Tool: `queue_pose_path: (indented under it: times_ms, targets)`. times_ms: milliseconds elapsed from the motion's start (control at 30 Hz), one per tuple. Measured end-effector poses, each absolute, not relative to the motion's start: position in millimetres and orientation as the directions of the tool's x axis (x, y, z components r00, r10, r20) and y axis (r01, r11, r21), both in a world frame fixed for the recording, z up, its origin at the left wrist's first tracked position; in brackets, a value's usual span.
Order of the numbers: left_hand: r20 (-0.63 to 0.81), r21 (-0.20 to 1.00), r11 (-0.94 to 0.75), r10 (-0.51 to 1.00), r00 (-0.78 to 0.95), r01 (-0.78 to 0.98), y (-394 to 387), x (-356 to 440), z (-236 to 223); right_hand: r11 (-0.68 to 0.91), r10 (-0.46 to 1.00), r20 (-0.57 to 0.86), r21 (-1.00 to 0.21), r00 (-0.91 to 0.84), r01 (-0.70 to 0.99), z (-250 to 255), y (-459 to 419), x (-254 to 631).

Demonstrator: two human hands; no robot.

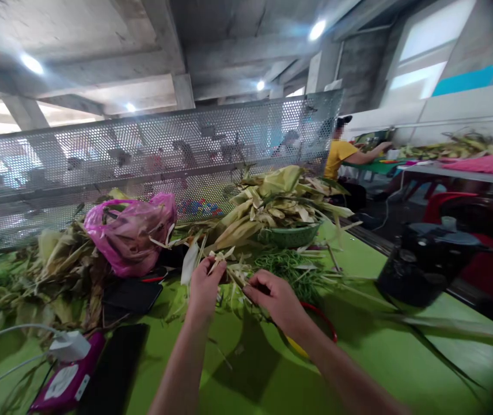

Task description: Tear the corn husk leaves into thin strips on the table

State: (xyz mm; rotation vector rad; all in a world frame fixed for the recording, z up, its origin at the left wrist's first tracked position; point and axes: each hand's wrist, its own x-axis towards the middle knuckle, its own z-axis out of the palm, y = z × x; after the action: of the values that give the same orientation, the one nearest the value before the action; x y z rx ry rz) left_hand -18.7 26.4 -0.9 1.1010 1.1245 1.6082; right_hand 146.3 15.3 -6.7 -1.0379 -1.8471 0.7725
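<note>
My left hand [207, 279] is closed around a small bundle of pale corn husk strips [224, 257], whose ends stick up past the fingers. Just to its right, my right hand [275, 294] pinches a husk strip [236, 279] that runs between the two hands. Loose husk scraps lie on the green tabletop beneath them. Behind my hands, a green basin [292, 235] is heaped with dried corn husks [272, 199]. A tangle of thin green strands [292, 270] lies in front of the basin.
A pink plastic bag [132, 236] stands left, beside piled husks [56, 253]. Nearer are a dark phone [132, 295], a purple power strip [71, 374] and a white charger [70, 346]. A black container [428, 262] stands right. Behind is a perforated metal screen [151, 161]; a person in yellow [340, 153] sits beyond.
</note>
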Motion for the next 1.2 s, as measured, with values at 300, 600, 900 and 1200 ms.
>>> queue_pose_path:
  times_ms: [300, 600, 900, 1200]
  targets:
    - [0.122, 0.966, -0.164, 0.971, -0.206, -0.201, 25.1, -22.8, 0.6, 0.616, 0.788, 0.537, -0.683, -0.301, 0.393, 1.9, 15.2, 155.2]
    - [-0.022, 0.83, -0.03, 0.996, -0.087, -0.556, 19.8, -15.5, 7.4, 0.607, 0.791, 0.456, -0.673, -0.409, 0.423, -8.9, 14.1, 139.9]
    - [0.082, 0.976, -0.083, 0.997, -0.014, -0.2, 24.2, -27.2, 1.2, 0.41, 0.911, 0.386, -0.885, -0.147, 0.22, 10.2, 18.5, 159.0]
    - [0.096, 0.989, -0.087, 0.993, 0.071, -0.122, 22.2, -15.6, -1.5, 0.288, 0.938, 0.251, -0.949, -0.24, 0.13, 3.8, 29.9, 145.0]
